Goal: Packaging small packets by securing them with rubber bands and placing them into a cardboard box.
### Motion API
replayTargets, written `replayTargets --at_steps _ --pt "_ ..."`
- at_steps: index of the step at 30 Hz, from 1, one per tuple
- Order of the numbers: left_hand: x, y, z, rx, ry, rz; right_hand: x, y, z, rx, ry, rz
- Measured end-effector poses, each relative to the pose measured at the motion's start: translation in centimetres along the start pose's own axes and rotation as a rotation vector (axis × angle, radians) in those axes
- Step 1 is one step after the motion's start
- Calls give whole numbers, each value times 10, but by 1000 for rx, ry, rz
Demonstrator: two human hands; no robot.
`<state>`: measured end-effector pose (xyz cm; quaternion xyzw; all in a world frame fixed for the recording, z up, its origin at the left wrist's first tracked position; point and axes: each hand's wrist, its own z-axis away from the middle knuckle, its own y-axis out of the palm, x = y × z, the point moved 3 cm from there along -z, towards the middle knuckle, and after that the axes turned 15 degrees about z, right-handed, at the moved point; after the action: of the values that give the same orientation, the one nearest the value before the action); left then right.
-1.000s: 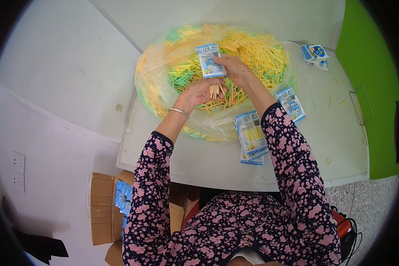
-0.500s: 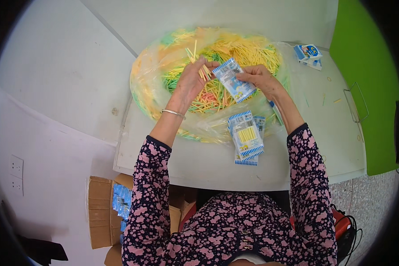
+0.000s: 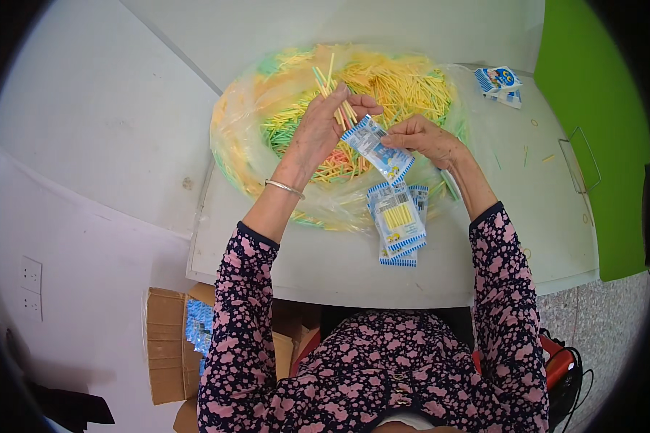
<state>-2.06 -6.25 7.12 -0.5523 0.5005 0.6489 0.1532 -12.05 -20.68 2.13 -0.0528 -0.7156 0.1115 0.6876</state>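
Observation:
My left hand (image 3: 316, 130) is closed around a small bunch of thin pale-yellow and pastel sticks (image 3: 325, 81), which poke up past the thumb. Its other fingers curl beside the top end of a blue-and-white packet (image 3: 384, 153). Thumb and fingers of my right hand (image 3: 427, 140) pinch that packet at its right edge, tilted over the sticks. Whether the packet's upper end is unsealed is too small to tell. Beneath both hands lies a large clear plastic bag (image 3: 231, 148), spread wide around a heap of loose yellow, green and pink sticks (image 3: 393, 83).
Several similar packets (image 3: 399, 220) overlap on the white table (image 3: 325, 278) near me. More packets (image 3: 500, 81) lie at the back right. Beside the green panel (image 3: 585, 86) are a wire handle (image 3: 583, 160) and stray sticks. A cardboard box (image 3: 167, 346) with blue packets stands below, left.
The packet has come down toward me and turned a little, with my right hand lowered slightly. My left fingers have shifted right, above the packet's top end; the sticks stay in that hand.

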Motion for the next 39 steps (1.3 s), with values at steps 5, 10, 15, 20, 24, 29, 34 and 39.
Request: replayTargets --at_steps 5,10,15,20,24,29,34,39 --pt "9 11 5 -37 0 15 -8 0 -2 12 27 -22" --pt "14 10 7 -56 74 -45 -6 1 -4 -19 2 -53" --pt "14 8 11 -25 132 -83 -2 4 -6 -45 -12 -51" --pt "13 3 13 15 150 -195 -1 10 -10 -83 -36 -106" --pt "16 -13 9 83 43 -225 -8 12 -19 -115 -33 -71" --pt "8 -27 8 57 100 -447 -9 12 -30 -168 -104 -76" --pt "-1 -33 10 30 102 -754 -14 11 -40 -193 -143 -64" --pt "-7 -30 11 88 61 -1139 -13 12 -38 -238 -167 -119"
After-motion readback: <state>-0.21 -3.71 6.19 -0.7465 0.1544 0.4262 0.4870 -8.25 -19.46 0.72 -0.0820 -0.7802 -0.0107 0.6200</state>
